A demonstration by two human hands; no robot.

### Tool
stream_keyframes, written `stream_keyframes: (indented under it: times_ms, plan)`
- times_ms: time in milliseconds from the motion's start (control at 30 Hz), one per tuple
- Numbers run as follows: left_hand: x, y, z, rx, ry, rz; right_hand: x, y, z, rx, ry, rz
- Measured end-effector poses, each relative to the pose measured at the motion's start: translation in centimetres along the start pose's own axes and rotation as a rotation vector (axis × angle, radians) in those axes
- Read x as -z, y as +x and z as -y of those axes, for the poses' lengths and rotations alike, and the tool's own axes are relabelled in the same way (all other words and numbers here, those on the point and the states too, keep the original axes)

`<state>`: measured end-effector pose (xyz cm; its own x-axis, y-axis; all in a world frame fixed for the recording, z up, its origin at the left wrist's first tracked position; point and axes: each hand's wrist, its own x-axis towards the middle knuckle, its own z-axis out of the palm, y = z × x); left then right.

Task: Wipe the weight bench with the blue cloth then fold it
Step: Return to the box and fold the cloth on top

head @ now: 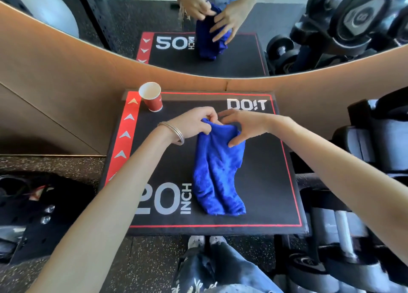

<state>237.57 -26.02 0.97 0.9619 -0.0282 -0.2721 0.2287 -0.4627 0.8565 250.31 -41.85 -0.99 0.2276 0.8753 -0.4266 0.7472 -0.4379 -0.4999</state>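
One red paper cup (152,98) stands at the far left corner of the weight bench (265,182), a black padded top edged by a thin red line, with open surface on both sides of the cloth. The left hand (194,123) pinches the far end of the single fluffy blue cloth (217,173), which lies bunched lengthwise mid-bench. The right hand (245,127) grips that same end with curled fingers. Dumbbells (344,226) crowd the right edge.

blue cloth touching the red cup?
Apart. Head view: red cup stands at the far left corner of the bench, with bare black surface between it and the blue cloth.
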Motion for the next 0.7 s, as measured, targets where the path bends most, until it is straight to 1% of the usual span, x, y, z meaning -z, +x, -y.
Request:
stream_keyframes:
  times_ms: [100,167,267,333,433,500,567,633,700]
  plan:
    - [1.4,-0.1,-0.7,-0.016,-0.026,-0.085,1.8,-1.2,0.2,-0.036,0.017,-0.138]
    - [2.5,0.0,-1.0,-0.004,0.058,-0.158,3.1,-1.4,0.5,-0.022,0.018,-0.244]
    - [3.9,0.5,-1.6,0.011,0.234,-0.256,4.9,-1.2,1.5,-0.019,-0.122,-0.351]
    - [4.8,0.9,-2.3,-0.001,0.304,-0.353,6.1,-0.9,1.9,-0.084,-0.209,-0.439]
    - [5.6,1.0,-3.6,-0.077,0.384,-0.569,7.4,-0.8,2.3,-0.159,-0.302,-0.646]
    - [5.6,0.7,-4.5,-0.146,0.464,-0.727,7.7,-1.4,2.8,-0.119,-0.338,-0.797]
    - [5.1,-0.2,-4.7,-0.209,0.537,-0.826,7.3,-2.4,3.4,-0.051,-0.367,-0.907]
    - [4.1,-1.5,-3.8,-0.253,0.593,-0.865,5.8,-3.3,3.6,0.013,-0.394,-0.958]
    - [1.7,-3.2,-1.6,-0.306,0.646,-0.864,2.6,-4.0,3.6,0.061,-0.397,-0.923]
